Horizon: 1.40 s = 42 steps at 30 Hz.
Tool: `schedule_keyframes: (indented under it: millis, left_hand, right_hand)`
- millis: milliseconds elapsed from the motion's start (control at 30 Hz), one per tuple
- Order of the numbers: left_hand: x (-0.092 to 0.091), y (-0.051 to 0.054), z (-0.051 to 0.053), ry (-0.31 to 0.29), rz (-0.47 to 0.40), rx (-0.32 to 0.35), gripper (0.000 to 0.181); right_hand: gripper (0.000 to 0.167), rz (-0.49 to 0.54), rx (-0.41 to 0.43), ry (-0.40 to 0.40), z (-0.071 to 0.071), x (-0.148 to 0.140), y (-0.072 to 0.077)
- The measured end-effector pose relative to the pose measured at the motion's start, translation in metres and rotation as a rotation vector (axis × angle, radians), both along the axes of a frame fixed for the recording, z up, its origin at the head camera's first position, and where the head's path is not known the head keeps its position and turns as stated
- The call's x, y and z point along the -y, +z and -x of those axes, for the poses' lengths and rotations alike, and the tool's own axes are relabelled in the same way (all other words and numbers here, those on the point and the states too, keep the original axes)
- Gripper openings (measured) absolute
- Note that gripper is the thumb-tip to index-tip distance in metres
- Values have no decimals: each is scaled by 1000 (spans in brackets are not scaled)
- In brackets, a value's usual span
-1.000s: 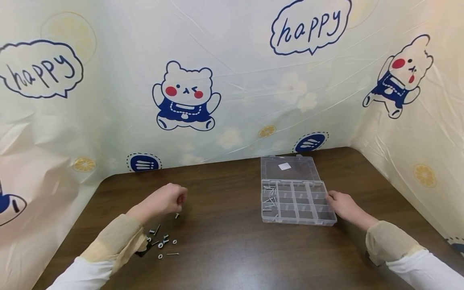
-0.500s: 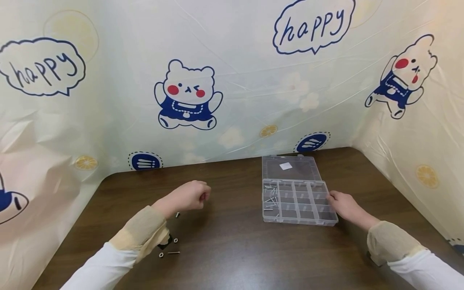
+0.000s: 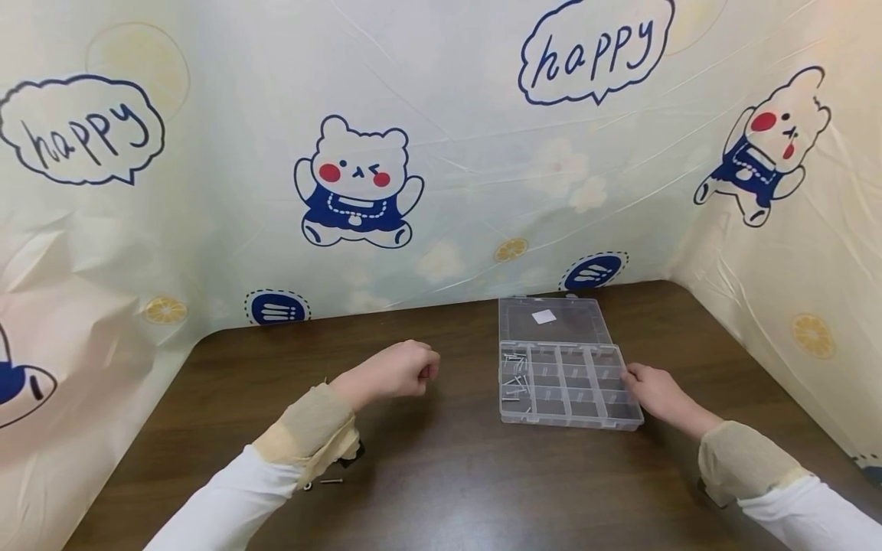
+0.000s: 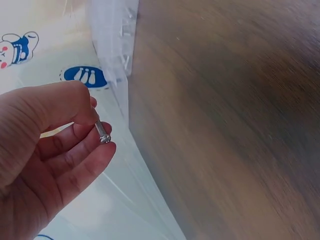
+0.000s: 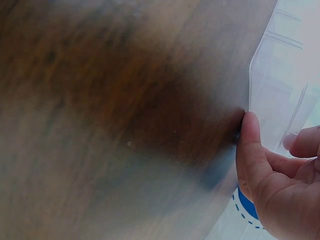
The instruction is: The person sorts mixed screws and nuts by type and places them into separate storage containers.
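My left hand (image 3: 396,371) is over the middle of the table, to the left of the box. In the left wrist view its thumb and fingers pinch a small silver screw (image 4: 103,133), whose head points outward. The clear plastic compartment box (image 3: 568,419) lies with its lid (image 3: 572,325) folded back. Several screws (image 3: 514,380) lie in its left column of compartments. On the box's right side, my right hand (image 3: 658,394) grips the edge; in the right wrist view the thumb is against the outer wall and a finger is over the rim.
Near the left forearm, a small nut (image 3: 307,487) and a long screw (image 3: 331,480) lie on the brown table (image 3: 468,482); the sleeve hides what is behind it. A patterned curtain (image 3: 455,153) hangs along the table's back and sides.
My left hand has moved right across the table toward the box with the screw, its forearm now covering most of the loose hardware. The right hand stays at the box's edge.
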<state>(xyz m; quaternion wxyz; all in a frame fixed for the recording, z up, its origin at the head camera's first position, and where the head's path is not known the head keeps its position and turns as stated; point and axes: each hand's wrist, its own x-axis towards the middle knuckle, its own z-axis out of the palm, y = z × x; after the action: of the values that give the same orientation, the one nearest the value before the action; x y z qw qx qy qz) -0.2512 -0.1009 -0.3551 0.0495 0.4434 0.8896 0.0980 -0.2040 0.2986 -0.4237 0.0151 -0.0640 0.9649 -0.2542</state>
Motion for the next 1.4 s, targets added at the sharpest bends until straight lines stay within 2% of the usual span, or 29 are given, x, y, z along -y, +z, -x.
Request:
schedule_keyframes:
  millis: [267,500,867,1100,1233,1400]
  left_hand:
    - [-20,-2,-2,-20,-25,10,17]
    - [-36,-6,-2,-49,-34,-17,16]
    - [-65,-10,-2,-84,-51,12,13]
    - [-82,-13,-3,-110,-95,-15,11]
    - [-89,-16,-1,-110,-130,39,11]
    - [-98,-20,1,-75,-176,133,11]
  right_hand:
    - [32,-2,6,1,0,1,0]
    - [32,-5,18,1,0,1,1]
    - [33,-2,6,9,0,0,-2]
    - [34,-7,6,7,0,0,0]
    - [34,-9,7,11,-1,1,2]
    - [34,-8,7,12,-2,2,4]
